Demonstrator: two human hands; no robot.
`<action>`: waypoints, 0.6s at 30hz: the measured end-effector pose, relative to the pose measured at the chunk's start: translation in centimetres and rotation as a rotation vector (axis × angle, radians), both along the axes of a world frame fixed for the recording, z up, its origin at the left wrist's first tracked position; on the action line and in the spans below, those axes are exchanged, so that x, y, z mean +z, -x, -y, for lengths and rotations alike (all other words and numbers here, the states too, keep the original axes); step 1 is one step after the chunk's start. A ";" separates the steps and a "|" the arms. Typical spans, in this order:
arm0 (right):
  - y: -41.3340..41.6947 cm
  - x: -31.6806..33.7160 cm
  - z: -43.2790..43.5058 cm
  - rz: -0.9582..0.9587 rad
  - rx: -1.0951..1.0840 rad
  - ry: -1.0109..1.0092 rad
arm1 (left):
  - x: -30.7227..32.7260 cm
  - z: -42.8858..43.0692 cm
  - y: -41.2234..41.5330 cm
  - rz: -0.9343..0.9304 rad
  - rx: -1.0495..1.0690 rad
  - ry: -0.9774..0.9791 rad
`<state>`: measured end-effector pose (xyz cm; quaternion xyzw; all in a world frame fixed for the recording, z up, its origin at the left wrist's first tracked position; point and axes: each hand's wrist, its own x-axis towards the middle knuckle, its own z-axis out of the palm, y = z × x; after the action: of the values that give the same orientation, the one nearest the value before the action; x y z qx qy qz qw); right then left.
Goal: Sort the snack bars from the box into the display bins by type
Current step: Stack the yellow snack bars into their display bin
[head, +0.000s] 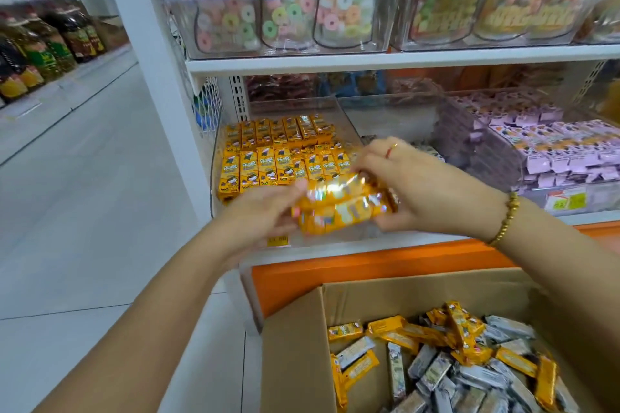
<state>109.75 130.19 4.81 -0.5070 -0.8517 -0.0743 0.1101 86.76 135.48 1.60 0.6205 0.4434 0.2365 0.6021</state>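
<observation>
With left hand [265, 211] and right hand [422, 188] we grip opposite ends of an orange snack bar bundle [342, 208], fingers curled round it, probably squaring it; the matching orange-bar bin [215, 189] sits just beyond our fingertips.

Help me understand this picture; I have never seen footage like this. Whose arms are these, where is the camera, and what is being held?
There is no machine here. A person wears one wide-angle camera on the head, so you look forward and down along their own arms. The left hand and right hand together hold a bundle of yellow bars in front of a shop shelf. Behind the hands, a clear bin holds yellow bars in neat rows, and the bin to the right holds purple ones. Below, an open cardboard box holds loose yellow bars and silver bars mixed together.
</observation>
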 end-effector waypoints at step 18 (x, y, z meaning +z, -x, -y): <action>6.4 -6.4 -9.0 -0.678 -0.529 0.141 | -3.6 -0.6 2.0 -0.530 0.089 -0.794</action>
<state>103.34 139.16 -1.56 -0.7099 -0.6110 0.1292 0.3257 84.74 136.08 -1.99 0.8218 0.4831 0.2469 0.1741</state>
